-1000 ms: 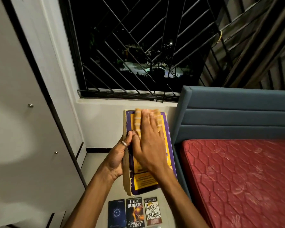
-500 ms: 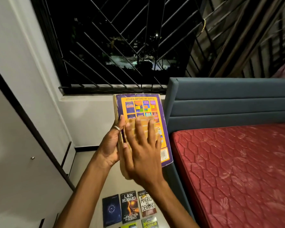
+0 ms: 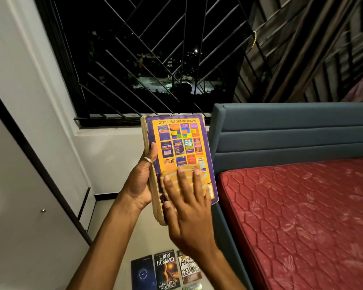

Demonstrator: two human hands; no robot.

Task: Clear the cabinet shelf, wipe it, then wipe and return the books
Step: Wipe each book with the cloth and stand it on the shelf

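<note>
I hold up a thick worn book [image 3: 179, 141] with a purple and orange back cover that reads "Other Important Books". My left hand [image 3: 142, 181] grips its page edge from the left, thumb on the cover, a ring on the thumb. My right hand [image 3: 187, 208] lies flat on the lower cover, pressing a yellow-orange striped cloth [image 3: 184, 174] under straight, spread fingers. Most of the cloth is hidden under that hand.
Several books lie on the floor below my arms, among them a dark blue one [image 3: 143, 273], "The Evolution of a Science" [image 3: 167, 268] and "Angels and Demons" [image 3: 189, 267]. A white cabinet [image 3: 19, 195] stands left. A red mattress [image 3: 302, 216] with a blue headboard [image 3: 291, 130] fills the right. Barred window [image 3: 155, 59] behind.
My right hand has slid the cloth down the cover from the top to the lower part, uncovering the printed upper half. The left hand's grip on the book is unchanged.
</note>
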